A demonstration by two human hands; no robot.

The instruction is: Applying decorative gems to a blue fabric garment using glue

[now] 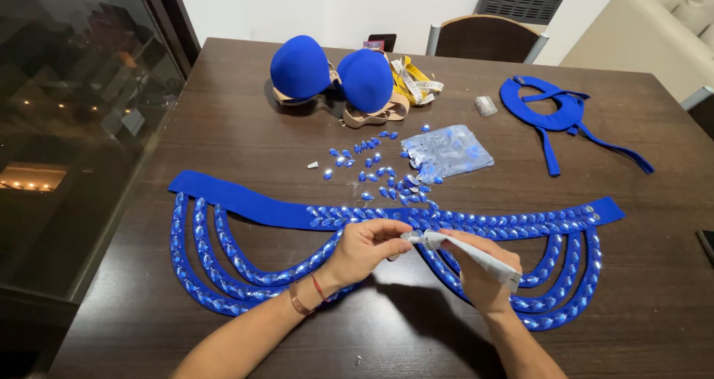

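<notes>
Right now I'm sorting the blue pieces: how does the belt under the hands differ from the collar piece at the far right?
The belt stretches across the table; the collar piece is smaller and curved. The belt carries rows of gems and hanging loops; the collar piece looks plain, with loose straps. Both are blue fabric lying flat.

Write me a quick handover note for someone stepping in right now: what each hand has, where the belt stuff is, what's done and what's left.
Right hand: holds the glue tube, nozzle pointing left.
Left hand: fingertips pinched at the nozzle tip; what they hold is too small to tell.
Blue belt lies flat across the table. Its hanging loops and the right part of the band carry gems; the left band is bare.
Loose blue gems and their clear bag lie behind the belt, the blue bra top further back.
</notes>
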